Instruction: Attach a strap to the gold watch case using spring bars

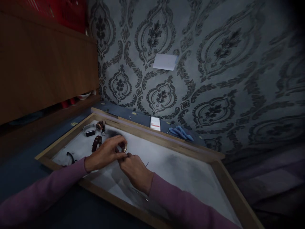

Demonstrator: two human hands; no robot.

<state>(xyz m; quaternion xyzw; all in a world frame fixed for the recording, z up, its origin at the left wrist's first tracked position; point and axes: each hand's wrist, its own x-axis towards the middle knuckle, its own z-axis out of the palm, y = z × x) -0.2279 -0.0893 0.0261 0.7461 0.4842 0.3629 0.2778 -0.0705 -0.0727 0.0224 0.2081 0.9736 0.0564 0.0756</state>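
Note:
Over a wooden-framed tray (166,141) with a white bottom, my left hand (107,151) pinches a gold-coloured wristwatch (125,148) between thumb and fingers. Its face is mostly hidden. Close against it, my right hand (135,170) is closed, its fingertips near the watch. A thin blue tip (147,164) shows just beyond the right hand; whether the hand holds it I cannot tell. Left of my hands lie a dark brown watch (96,143), a smartwatch with a grey band (90,131), a brownish metallic watch (100,125) and a black curved strap (71,156).
Behind the tray, a blue cloth (181,132) and a small white card-like item (155,123) lie on the dark blue patterned surface (114,108). A wooden cabinet (47,63) stands at the left. Patterned wallpaper (162,95) with a white sheet (165,61) rises behind.

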